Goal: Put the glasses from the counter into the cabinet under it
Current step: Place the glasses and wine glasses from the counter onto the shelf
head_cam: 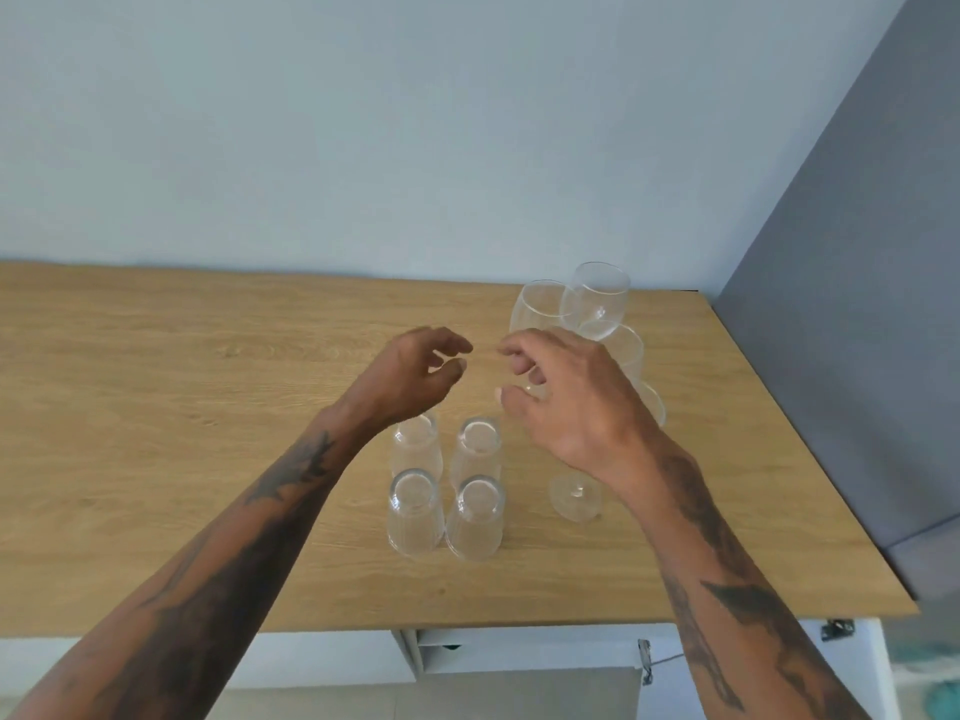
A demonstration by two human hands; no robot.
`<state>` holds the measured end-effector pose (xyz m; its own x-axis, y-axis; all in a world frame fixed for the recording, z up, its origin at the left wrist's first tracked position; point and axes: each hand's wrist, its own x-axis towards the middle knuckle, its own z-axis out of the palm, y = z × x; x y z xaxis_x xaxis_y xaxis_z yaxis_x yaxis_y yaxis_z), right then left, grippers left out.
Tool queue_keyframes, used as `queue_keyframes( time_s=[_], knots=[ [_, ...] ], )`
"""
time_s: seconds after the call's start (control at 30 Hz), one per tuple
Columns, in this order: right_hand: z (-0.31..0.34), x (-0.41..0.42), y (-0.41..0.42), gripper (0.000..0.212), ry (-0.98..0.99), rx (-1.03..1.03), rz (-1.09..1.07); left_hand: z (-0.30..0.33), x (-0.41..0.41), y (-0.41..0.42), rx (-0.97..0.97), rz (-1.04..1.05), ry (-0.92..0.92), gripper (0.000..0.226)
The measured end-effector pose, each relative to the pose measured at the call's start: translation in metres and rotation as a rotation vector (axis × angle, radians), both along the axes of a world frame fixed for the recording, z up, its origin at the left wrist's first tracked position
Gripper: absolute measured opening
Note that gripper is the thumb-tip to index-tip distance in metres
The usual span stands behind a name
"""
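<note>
Here, both hands, left hand [410, 374] and right hand [566, 402], hover empty, fingers loosely spread; grip each wine glass [540, 309] by its bowl (stems tip easily).

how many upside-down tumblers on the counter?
4 clear ribbed glass tumblers, inverted, in a square: back left, back right, front left, front right. Back left is partly hidden by the left wrist.
</note>
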<state>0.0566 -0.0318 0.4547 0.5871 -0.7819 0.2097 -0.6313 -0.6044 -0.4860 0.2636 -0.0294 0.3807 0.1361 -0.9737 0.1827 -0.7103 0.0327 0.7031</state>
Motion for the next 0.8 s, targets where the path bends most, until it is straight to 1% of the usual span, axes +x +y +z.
queue_keyframes(
  time_s=[0.03,0.07,0.1,0.17,0.2,0.27,0.33,0.37,0.43,0.57,0.7,0.8],
  knots=[
    [0.006,-0.019,0.003,0.039,-0.098,-0.051,-0.063,0.011,-0.012,-0.008,-0.044,-0.034,-0.007,0.024],
    [0.008,-0.039,0.006,0.043,-0.147,-0.085,-0.141,0.021,-0.025,-0.017,-0.076,-0.071,-0.023,0.025],
    [0.007,-0.056,0.006,0.051,-0.146,-0.087,-0.226,0.030,-0.039,-0.026,-0.094,-0.108,-0.047,0.027],
    [-0.005,-0.082,0.002,0.076,-0.062,0.011,-0.372,0.041,-0.066,-0.044,-0.072,-0.178,-0.130,0.035],
    [-0.013,-0.089,-0.001,0.086,-0.028,0.091,-0.403,0.043,-0.078,-0.052,-0.033,-0.204,-0.190,0.039],
    [-0.030,-0.092,-0.005,0.098,-0.043,0.209,-0.375,0.040,-0.094,-0.066,0.073,-0.236,-0.298,0.045],
    [-0.049,-0.088,-0.009,0.104,-0.113,0.242,-0.323,0.033,-0.105,-0.073,0.127,-0.259,-0.332,0.038],
    [-0.057,-0.087,-0.011,0.104,-0.145,0.232,-0.310,0.030,-0.108,-0.074,0.120,-0.266,-0.331,0.033],
    [-0.068,-0.088,-0.017,0.098,-0.184,0.186,-0.300,0.024,-0.112,-0.075,0.076,-0.261,-0.320,0.025],
    [-0.074,-0.112,-0.030,0.087,-0.198,0.161,-0.244,0.019,-0.114,-0.066,0.068,-0.228,-0.260,0.019],
    [-0.074,-0.155,-0.046,0.089,-0.179,0.186,-0.226,0.017,-0.118,-0.037,0.089,-0.156,-0.176,0.016],
    [-0.075,-0.174,-0.060,0.090,-0.177,0.212,-0.191,0.010,-0.129,-0.006,0.025,-0.105,-0.106,0.009]
  ],
)
